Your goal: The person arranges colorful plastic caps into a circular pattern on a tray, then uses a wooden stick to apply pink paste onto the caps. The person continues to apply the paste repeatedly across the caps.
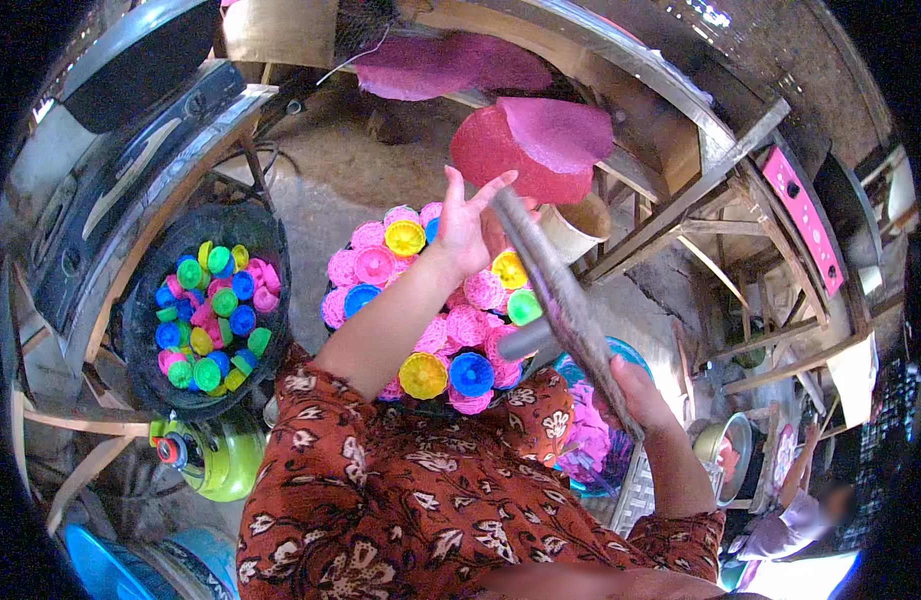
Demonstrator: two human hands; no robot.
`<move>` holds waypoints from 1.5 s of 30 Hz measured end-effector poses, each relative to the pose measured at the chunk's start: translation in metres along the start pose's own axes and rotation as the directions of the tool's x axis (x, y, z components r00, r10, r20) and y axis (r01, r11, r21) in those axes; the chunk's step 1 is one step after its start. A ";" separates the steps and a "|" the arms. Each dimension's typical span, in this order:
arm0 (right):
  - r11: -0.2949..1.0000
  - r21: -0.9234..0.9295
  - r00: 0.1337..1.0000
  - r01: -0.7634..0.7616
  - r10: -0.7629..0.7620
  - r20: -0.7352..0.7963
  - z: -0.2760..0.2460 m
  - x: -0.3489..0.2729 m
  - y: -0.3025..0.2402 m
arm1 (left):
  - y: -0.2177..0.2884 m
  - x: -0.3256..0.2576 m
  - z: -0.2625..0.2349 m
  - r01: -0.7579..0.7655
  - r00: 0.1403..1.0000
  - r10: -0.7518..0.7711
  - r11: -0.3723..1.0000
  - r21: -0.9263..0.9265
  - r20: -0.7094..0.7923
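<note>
My right hand (637, 397) grips the lower end of a worn grey wooden board (565, 290), held aslant in front of me. A pale round peg (525, 340) juts from the board's left side. Beside the board's upper end, my left hand (465, 235) is open, with thumb and forefinger spread; its other fingers are partly hidden, and I cannot tell whether it touches the wood. Below both hands sits a heap of pink, stringy-textured cakes (467, 327). Among them are small fluted cups, one yellow (423, 376), one blue (471, 374) and one green (523, 307).
At left, a black basin (140, 345) holds many coloured cups. Purple-pink dough (590, 435) lies in a blue basin (625, 352) by my right forearm. A green jug (225, 460) stands lower left. Stoves (110, 215) and wooden frames flank me. Another person (790, 525) is at far right.
</note>
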State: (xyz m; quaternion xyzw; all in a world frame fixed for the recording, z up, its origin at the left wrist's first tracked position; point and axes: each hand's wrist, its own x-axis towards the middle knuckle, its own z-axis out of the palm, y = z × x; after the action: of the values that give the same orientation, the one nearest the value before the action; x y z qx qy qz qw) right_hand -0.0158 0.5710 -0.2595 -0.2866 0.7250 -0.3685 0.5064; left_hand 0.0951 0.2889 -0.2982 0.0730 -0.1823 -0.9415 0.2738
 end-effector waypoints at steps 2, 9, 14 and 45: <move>0.991 0.071 0.992 0.114 -0.109 -0.068 0.004 0.002 -0.002 | 0.000 0.006 -0.023 0.004 0.883 -0.131 0.962 0.272 0.451; 0.830 0.228 0.843 0.509 -0.534 0.065 0.038 0.050 0.008 | -0.026 -0.060 -0.024 -0.276 0.950 0.027 -0.386 0.880 0.310; 0.643 -0.576 0.762 0.505 -0.645 -0.053 0.037 0.085 0.045 | 0.034 -0.123 -0.093 -0.225 0.948 0.269 0.187 0.956 0.170; 0.549 -0.606 0.647 0.576 -0.759 -0.073 0.062 0.089 0.047 | 0.055 -0.206 -0.068 -0.409 0.860 0.338 0.904 -0.122 -0.383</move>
State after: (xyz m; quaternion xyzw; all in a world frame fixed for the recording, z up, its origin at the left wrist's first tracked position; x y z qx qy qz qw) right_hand 0.0124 0.5121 -0.3582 -0.6066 0.7018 -0.3611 0.0958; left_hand 0.3110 0.3369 -0.3321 0.1760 -0.0459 -0.8549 0.4859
